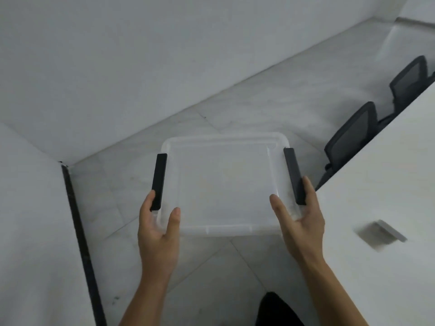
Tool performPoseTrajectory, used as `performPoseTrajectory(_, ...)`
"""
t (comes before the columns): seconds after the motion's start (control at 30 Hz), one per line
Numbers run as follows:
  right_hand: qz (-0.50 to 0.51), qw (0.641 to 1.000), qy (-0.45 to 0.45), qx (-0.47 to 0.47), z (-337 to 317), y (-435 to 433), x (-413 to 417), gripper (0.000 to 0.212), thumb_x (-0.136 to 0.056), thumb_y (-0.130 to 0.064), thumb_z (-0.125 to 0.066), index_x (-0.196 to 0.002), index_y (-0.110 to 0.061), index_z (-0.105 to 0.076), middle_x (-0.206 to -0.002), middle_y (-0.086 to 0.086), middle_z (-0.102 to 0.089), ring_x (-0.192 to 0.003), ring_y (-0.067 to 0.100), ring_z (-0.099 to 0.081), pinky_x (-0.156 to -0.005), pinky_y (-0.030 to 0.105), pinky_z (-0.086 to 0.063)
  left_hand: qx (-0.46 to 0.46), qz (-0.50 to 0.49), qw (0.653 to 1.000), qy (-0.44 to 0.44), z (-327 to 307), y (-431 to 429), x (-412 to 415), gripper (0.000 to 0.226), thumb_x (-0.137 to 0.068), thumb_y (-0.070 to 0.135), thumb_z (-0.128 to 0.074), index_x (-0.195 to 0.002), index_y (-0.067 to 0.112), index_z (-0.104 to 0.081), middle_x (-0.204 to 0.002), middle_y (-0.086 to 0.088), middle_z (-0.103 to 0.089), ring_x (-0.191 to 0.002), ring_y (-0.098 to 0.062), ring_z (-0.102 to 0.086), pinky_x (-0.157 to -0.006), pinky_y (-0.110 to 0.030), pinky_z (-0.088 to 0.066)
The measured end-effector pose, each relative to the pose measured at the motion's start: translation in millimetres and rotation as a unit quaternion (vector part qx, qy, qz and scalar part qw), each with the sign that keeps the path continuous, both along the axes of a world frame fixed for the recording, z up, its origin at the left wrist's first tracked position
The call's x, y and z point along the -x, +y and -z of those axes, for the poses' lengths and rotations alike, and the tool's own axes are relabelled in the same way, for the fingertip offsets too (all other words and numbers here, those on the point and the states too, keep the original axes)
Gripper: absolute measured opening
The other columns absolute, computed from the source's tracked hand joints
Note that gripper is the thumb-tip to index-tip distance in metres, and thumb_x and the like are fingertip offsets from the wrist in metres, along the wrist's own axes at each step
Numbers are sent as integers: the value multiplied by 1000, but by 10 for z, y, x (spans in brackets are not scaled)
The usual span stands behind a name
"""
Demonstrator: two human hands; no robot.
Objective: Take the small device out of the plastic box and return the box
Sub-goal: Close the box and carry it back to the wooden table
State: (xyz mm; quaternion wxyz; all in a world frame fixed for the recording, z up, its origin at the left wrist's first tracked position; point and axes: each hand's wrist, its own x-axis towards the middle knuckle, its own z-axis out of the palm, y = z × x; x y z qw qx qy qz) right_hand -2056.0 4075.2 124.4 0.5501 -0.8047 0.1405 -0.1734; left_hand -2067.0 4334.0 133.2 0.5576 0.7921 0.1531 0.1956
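Head view: both hands, left (157, 228) and right (297, 216), clasp the plastic box (223, 184) by its near corners, level for carrying.

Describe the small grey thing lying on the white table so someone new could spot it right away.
Start at the white table along the right side, beyond the right hand gripping the clear plastic box. Near its front lies a small grey device, blurred. It is the only thing on that surface, flat, rectangular and metallic-looking.
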Motion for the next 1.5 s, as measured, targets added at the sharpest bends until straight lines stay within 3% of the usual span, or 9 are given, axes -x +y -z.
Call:
performPoseTrajectory(0.2,51,998,4,-25,193,74,-1045,86,-80,-51,-75,-152,-25,-36,-137,-23,-43,-109,-37,-32,-87,-7,-27,-12,39,999,19,216,50,-1177,58,-92,34,-67,-145,32,-43,-147,11,-50,-134,-3,-44,-108,-25,-36)
performPoseTrajectory(0.4,33,999,11,-42,258,115,-2635,82,-83,-31,-78,-152,-16,-35,-134,-17,-44,-103,-40,-32,-82,-11,-27,-47,30,998,14,104,126,-2723,58,-92,32,-68,-144,35,-43,-138,20,-49,-115,29,-39,-86,6,-31)
performPoseTrajectory(0.57,23,999,-3,-41,57,102,-3841,84,-84,-29,-78,-153,-17,-33,-135,-21,-42,-106,-39,-32,-82,-11,-27,-57,19,998,4,-145,140,-3910,61,-91,37,-69,-145,36,-42,-144,15,-50,-131,-1,-44,-97,-17,-35)
performPoseTrajectory(0.9,107,994,-2,-26,158,-529,-5926,84,-83,-28,-79,-153,-16,-34,-134,-29,-41,-108,-39,-32,-84,-11,-27,-8,99,995,17,182,-527,-6454,59,-90,35,-69,-143,37,-44,-145,10,-51,-134,-11,-46,-110,-38,-38)
performPoseTrajectory(1.03,174,985,-5,3,52,-1018,-6789,84,-82,-28,-79,-153,-15,-34,-130,-34,-39,-105,-41,-31,-83,-13,-24,16,180,983,19,180,-1118,-7710,60,-91,31,-69,-146,30,-44,-148,8,-49,-137,-11,-43,-114,-42,-36)
performPoseTrajectory(1.13,251,968,-10,26,-120,-1558,-7222,85,-82,-34,-78,-153,-20,-34,-137,-21,-40,-113,-34,-32,-87,-12,-21,8,267,964,9,60,-1803,-8517,59,-92,29,-68,-146,31,-43,-148,10,-49,-137,-6,-42,-109,-19,-34)
performPoseTrajectory(1.23,332,943,-8,9,-167,-2041,-7426,85,-83,-33,-78,-154,-20,-32,-136,-28,-36,-110,-39,-29,-88,-11,-23,-8,360,933,2,-40,-2540,-9147,60,-93,31,-67,-146,31,-42,-146,13,-48,-131,9,-41,-97,1,-30)
performPoseTrajectory(1.4,441,897,-15,-26,50,-2902,-7776,86,-83,-36,-78,-154,-26,-30,-140,-24,-39,-111,-35,-36,-96,6,-33,-34,468,883,-6,12,-3877,-9965,59,-92,28,-68,-146,27,-43,-146,10,-50,-133,2,-42,-101,-1,-31)
performPoseTrajectory(1.5,471,881,-13,-40,251,-3606,-8153,86,-83,-36,-77,-154,-27,-30,-141,-23,-37,-114,-31,-36,-94,4,-30,-50,490,870,-6,141,-4739,-10399,59,-93,26,-68,-146,26,-43,-147,8,-50,-134,-1,-42,-103,-4,-31)
